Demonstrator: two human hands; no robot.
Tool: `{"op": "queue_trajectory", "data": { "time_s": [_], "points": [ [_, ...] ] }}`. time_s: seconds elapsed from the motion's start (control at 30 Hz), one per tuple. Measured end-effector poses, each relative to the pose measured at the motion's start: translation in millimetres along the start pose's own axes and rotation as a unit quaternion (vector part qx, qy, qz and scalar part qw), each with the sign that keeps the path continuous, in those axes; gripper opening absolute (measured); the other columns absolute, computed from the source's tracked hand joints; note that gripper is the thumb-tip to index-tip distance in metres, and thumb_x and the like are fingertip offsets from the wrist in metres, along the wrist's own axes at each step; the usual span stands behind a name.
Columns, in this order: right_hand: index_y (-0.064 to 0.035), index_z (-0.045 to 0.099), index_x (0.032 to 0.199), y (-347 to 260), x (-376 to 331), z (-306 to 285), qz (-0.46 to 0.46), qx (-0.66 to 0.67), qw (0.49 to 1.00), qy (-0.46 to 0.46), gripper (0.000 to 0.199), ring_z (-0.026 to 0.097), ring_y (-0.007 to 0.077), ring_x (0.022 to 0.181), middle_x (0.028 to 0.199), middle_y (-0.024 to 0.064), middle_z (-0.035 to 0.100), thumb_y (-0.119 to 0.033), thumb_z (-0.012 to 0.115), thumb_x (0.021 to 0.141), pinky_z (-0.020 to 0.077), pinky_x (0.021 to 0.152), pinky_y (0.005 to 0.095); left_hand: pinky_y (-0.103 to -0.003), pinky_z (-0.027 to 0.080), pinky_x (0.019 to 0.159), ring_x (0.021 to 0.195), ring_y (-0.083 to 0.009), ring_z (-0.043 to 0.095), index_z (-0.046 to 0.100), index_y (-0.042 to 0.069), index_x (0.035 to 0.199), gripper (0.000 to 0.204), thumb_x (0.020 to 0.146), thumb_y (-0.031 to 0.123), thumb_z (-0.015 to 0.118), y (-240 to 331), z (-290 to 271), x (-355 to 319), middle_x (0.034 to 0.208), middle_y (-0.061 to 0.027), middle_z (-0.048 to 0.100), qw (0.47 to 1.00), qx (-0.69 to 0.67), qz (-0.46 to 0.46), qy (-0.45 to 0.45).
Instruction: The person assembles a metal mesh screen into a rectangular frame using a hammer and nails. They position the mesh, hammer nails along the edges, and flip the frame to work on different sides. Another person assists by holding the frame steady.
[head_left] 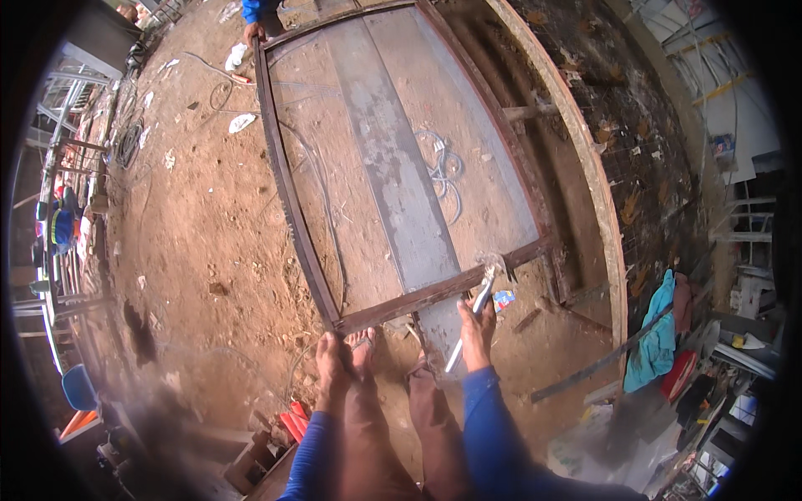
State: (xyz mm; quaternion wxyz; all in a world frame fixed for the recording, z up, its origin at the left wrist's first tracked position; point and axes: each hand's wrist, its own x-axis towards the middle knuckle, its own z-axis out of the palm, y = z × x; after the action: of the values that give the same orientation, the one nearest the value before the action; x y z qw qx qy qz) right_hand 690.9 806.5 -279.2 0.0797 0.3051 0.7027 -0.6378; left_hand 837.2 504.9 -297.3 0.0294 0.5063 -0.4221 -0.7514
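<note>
A large dark brown rectangular frame [409, 299] extends away in front of me, with the dirt ground showing through it. My left hand [332, 361] is closed at its near left corner. In my right hand [476, 334] is a hammer [483, 290] with a pale, metallic-looking handle. The hammer's head is up against the frame's near bar, close to the right corner; whether it touches cannot be told. Another person's hand [254, 32], below a blue sleeve, is on the far left corner of the frame.
A grey worn board [393, 159] lies lengthwise beneath the frame. A coiled cable [447, 171] lies on the ground. To the right stands a table with a pale edge [603, 179]. A teal cloth [653, 334] hangs at the lower right. Red tubes [293, 422] lie near my left forearm.
</note>
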Motion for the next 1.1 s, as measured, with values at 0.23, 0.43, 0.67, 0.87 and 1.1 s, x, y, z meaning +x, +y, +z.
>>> {"op": "queue_trajectory", "data": {
  "time_s": [0.23, 0.43, 0.67, 0.87, 1.1],
  "points": [
    [-0.0084, 0.059, 0.110, -15.9, 13.9, 2.0, -0.025, -0.031, 0.999, -0.012, 0.033, 0.055, 0.0141, 0.082, 0.099, 0.0026, 0.058, -0.026, 0.085, 0.099, 0.0486, 0.070, 0.0344, -0.024, 0.041, 0.051, 0.062, -0.0061, 0.051, 0.061, 0.020, 0.105, 0.013, 0.115, 0.028, 0.066, -57.2, 76.9, -27.6, 0.079, 0.0069, 0.054, 0.995, -0.086, -0.009, 0.045],
    [-0.0053, 0.059, 0.114, -4.0, 41.2, -2.8, -0.028, 0.009, 1.000, 0.002, 0.037, 0.055, 0.0171, 0.088, 0.101, 0.0040, 0.057, -0.028, 0.084, 0.098, 0.0493, 0.078, 0.0365, -0.027, 0.049, 0.058, 0.068, -0.0086, 0.059, 0.063, 0.011, 0.125, 0.025, 0.113, 0.031, 0.072, -102.0, 150.1, -42.7, 0.087, 0.0021, 0.066, 0.993, -0.103, -0.002, 0.055],
    [-0.0067, 0.059, 0.123, -10.1, 68.2, -16.0, -0.001, 0.024, 1.000, 0.000, 0.041, 0.055, 0.0207, 0.104, 0.113, 0.0057, 0.057, -0.026, 0.084, 0.096, 0.0447, 0.103, 0.0395, -0.030, 0.054, 0.080, 0.088, -0.0137, 0.066, 0.060, 0.007, 0.132, 0.031, 0.113, 0.028, 0.073, -139.1, 200.4, -54.0, 0.106, -0.0034, 0.071, 0.992, -0.116, -0.009, 0.039],
    [-0.0166, 0.064, 0.124, 8.2, 107.7, -32.4, 0.143, 0.129, 0.980, 0.047, 0.044, 0.058, 0.0169, 0.103, 0.118, 0.0030, 0.058, -0.032, 0.090, 0.092, 0.0531, 0.085, 0.0336, -0.030, 0.049, 0.080, 0.094, -0.0108, 0.063, 0.063, 0.010, 0.131, 0.033, 0.111, 0.033, 0.076, -146.7, 211.6, -59.9, 0.107, 0.0006, 0.070, 0.998, -0.066, 0.015, 0.020],
    [-0.0105, 0.068, 0.129, 54.7, 131.7, -35.2, 0.133, 0.181, 0.972, 0.063, 0.047, 0.057, 0.0173, 0.104, 0.124, 0.0023, 0.060, -0.030, 0.088, 0.092, 0.0486, 0.097, 0.0323, -0.048, 0.050, 0.101, 0.120, -0.0290, 0.058, 0.050, 0.002, 0.153, 0.083, 0.098, 0.054, 0.085, -100.8, 182.0, -48.7, 0.130, -0.0193, 0.063, 0.911, 0.390, 0.132, -0.020]
  ]
}}
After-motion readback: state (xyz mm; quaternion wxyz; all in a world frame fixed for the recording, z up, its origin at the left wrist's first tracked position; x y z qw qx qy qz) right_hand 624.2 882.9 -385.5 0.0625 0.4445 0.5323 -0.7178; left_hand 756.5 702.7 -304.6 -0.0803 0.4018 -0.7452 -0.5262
